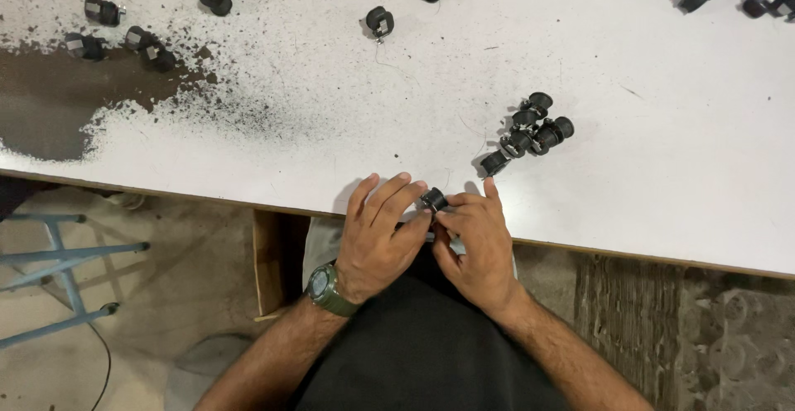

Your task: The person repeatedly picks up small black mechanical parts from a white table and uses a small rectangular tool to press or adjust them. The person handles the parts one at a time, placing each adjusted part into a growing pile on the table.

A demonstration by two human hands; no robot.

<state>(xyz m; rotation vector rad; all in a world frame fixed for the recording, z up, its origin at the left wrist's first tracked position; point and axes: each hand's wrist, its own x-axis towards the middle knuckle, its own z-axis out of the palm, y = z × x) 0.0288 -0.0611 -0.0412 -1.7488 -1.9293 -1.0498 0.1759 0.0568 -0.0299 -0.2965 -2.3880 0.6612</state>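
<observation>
Fingers of both hands are pinched on one small black part (432, 200) at the table's (662, 171) near edge. It is gripped by the left hand (377, 237) and the right hand (476, 241) together, so it can be steadied and worked, while a cluster of like parts (528, 132) is kept just beyond.

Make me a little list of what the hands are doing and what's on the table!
left hand: holds small black part at the table edge; green wristwatch on the wrist
right hand: grips the same part
table: white top, worn dark patch at left
near the hands: cluster of black parts
farther off: scattered black parts
floor: blue stool frame
</observation>
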